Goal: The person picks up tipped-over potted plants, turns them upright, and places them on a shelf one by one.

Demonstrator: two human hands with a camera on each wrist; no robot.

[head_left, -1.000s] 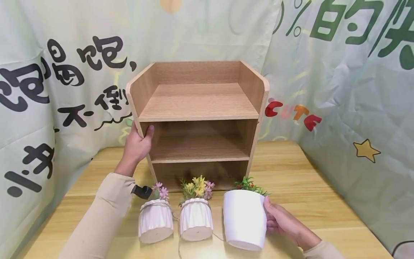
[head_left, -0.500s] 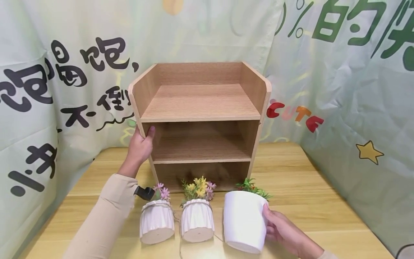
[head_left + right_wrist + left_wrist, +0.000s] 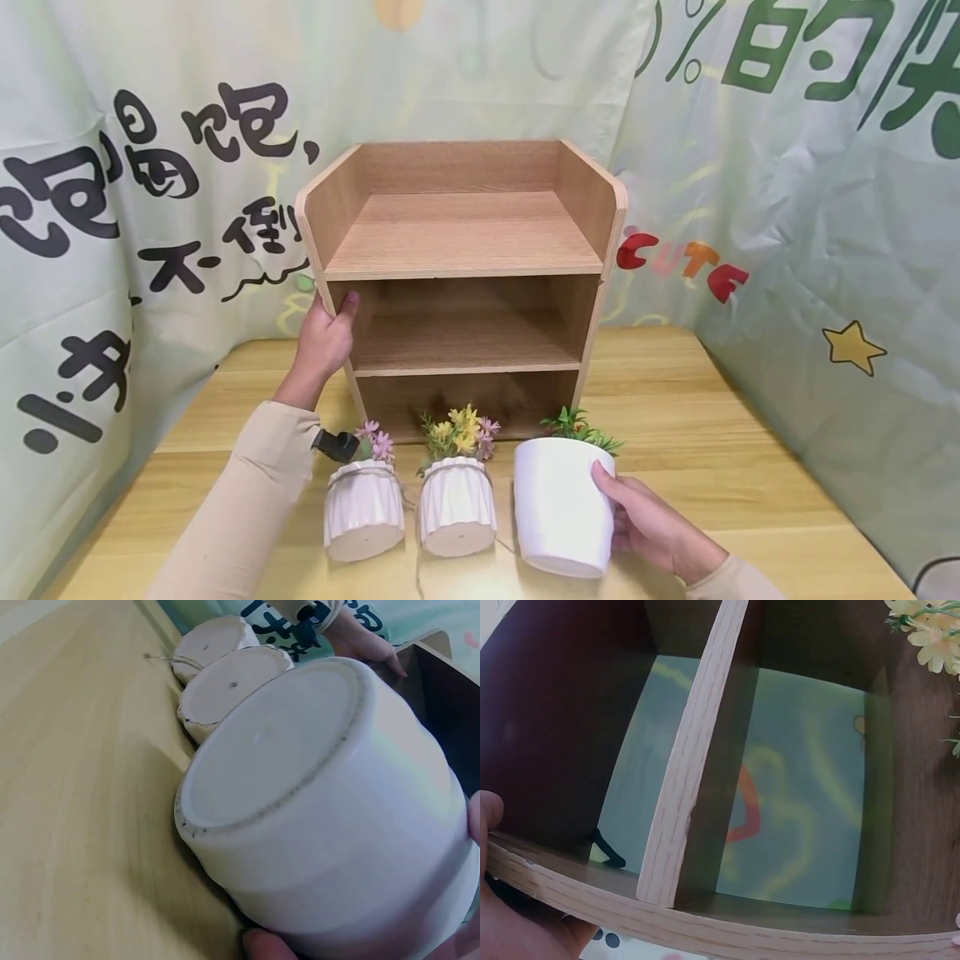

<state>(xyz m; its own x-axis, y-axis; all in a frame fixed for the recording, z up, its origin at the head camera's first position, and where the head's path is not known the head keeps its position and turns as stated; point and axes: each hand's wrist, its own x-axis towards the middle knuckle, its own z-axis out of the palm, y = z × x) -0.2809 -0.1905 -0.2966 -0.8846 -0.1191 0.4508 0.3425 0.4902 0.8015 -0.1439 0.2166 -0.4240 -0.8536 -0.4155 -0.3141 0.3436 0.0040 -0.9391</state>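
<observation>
Currently, your left hand [image 3: 322, 343] grips the tan wooden three-tier shelf [image 3: 465, 237] by its left side, and your right hand [image 3: 654, 527] clasps the smooth round white pot [image 3: 561, 510], tipped base toward you in front of the shelf, right of two fluted white pots [image 3: 457, 504].

Left arm [image 3: 243, 492] outstretched, left grip [image 3: 324, 343] clasping, thumb [image 3: 349, 305] up; right grip [image 3: 654, 525] lower, nearer, also clasping.

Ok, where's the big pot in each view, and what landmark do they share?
Head: big pot low, right of centre, in the right hand.
Left wrist: not in it.
Right wrist: large, centre to right, base showing.
Shared landmark: the shelf, seen in all three.
</observation>
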